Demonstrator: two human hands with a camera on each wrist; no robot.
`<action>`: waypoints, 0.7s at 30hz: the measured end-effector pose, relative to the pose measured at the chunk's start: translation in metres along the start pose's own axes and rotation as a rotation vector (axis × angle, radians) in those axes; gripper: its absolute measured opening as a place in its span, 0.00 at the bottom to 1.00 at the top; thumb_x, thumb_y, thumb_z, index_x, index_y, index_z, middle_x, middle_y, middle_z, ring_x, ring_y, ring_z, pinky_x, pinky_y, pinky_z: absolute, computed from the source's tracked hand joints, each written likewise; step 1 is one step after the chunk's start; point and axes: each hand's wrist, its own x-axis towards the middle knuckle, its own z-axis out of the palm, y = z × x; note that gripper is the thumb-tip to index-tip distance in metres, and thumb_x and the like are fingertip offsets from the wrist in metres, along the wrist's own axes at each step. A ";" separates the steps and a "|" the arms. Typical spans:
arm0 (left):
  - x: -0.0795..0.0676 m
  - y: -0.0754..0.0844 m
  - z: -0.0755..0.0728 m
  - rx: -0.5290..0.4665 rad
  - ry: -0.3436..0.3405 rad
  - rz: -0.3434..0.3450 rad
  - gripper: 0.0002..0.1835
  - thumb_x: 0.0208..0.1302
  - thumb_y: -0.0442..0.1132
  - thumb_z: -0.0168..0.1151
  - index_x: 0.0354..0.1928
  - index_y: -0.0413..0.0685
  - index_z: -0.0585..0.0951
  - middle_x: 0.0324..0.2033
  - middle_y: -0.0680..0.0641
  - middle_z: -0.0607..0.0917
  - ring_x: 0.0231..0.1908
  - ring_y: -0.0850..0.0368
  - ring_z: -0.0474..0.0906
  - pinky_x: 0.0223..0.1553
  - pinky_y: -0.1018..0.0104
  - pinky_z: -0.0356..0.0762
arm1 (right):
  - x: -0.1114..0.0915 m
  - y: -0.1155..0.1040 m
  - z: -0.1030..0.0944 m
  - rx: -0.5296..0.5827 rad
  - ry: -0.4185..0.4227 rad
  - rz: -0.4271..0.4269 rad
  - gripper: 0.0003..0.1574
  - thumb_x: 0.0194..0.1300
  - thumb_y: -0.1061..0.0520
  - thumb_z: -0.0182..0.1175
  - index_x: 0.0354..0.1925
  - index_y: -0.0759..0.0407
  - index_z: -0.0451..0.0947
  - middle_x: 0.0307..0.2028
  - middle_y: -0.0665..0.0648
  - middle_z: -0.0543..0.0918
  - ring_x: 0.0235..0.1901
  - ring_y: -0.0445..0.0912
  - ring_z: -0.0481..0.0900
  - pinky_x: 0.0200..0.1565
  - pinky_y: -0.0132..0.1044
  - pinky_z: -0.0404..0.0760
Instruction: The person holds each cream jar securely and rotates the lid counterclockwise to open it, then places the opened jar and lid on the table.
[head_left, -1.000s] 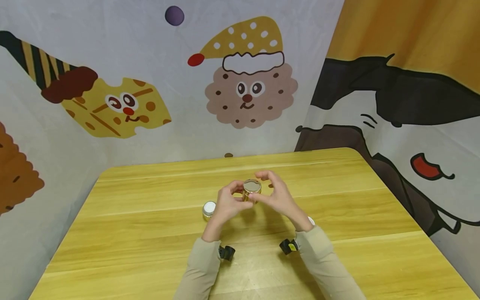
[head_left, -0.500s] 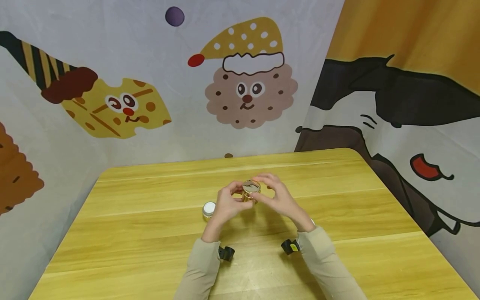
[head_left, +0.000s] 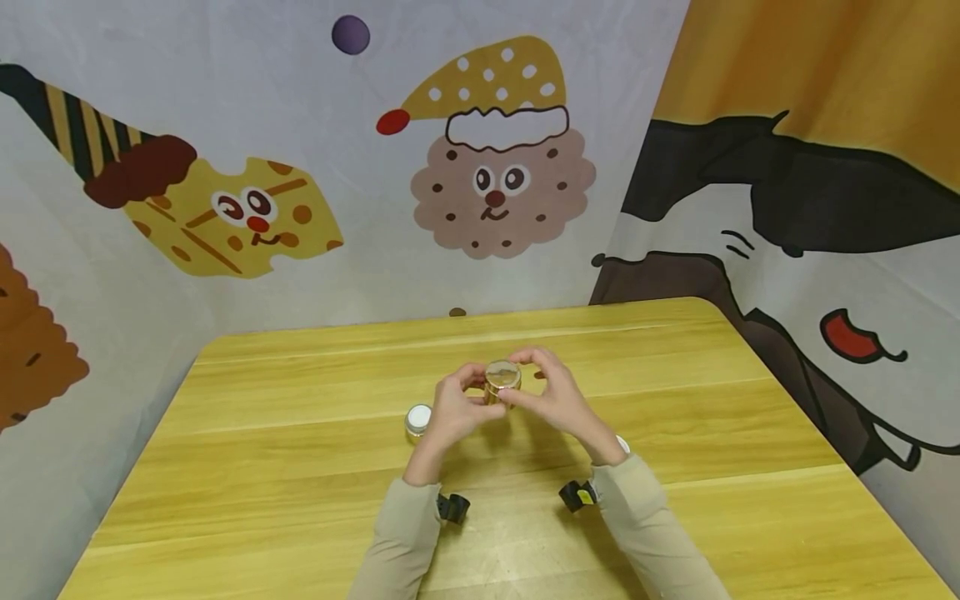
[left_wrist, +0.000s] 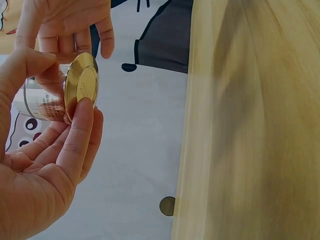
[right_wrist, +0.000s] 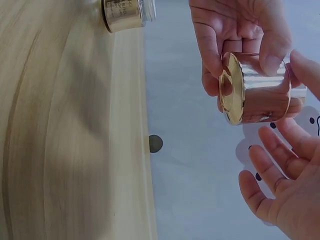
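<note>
A shiny gold cosmetic jar (head_left: 501,392) is held above the table between both hands, its mirror-like round lid (head_left: 503,374) facing up. My left hand (head_left: 459,407) grips the body, and in the left wrist view its fingertips lie on the embossed gold base (left_wrist: 86,85). From the other side my right hand (head_left: 558,398) pinches the lid's rim, thumb at the near edge and index finger at the far edge. Its other fingers (right_wrist: 265,165) spread loosely below the jar in the right wrist view. Small print shows on the jar's side in the left wrist view.
On the wooden table (head_left: 300,500) a second small jar (head_left: 418,419) with a white top stands just left of my left wrist. A white round thing (head_left: 622,443) is mostly hidden behind my right wrist. A cartoon-printed cloth (head_left: 360,250) hangs behind the table.
A second ago my right index finger was lifted off the lid; now it touches the far rim. The left hand has kept its grip on the jar in the same place.
</note>
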 end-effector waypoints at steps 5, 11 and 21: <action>-0.001 0.001 -0.001 0.008 -0.002 -0.002 0.21 0.46 0.26 0.66 0.46 0.28 0.76 0.41 0.34 0.80 0.44 0.40 0.77 0.44 0.55 0.81 | -0.001 0.001 -0.002 -0.019 -0.032 -0.051 0.27 0.55 0.62 0.67 0.54 0.62 0.75 0.53 0.61 0.76 0.51 0.54 0.71 0.44 0.52 0.72; 0.000 -0.001 0.000 0.005 -0.001 -0.003 0.22 0.45 0.25 0.66 0.47 0.29 0.76 0.41 0.35 0.80 0.44 0.41 0.76 0.44 0.54 0.81 | -0.002 0.001 0.001 -0.002 -0.046 -0.008 0.35 0.55 0.61 0.67 0.60 0.65 0.69 0.55 0.62 0.74 0.52 0.54 0.69 0.47 0.49 0.70; 0.000 -0.001 0.000 0.004 -0.002 -0.002 0.22 0.46 0.25 0.66 0.47 0.28 0.76 0.41 0.34 0.80 0.44 0.41 0.76 0.44 0.52 0.81 | 0.000 0.002 0.002 0.003 0.005 0.011 0.27 0.50 0.60 0.71 0.48 0.62 0.75 0.48 0.58 0.77 0.47 0.52 0.71 0.44 0.55 0.71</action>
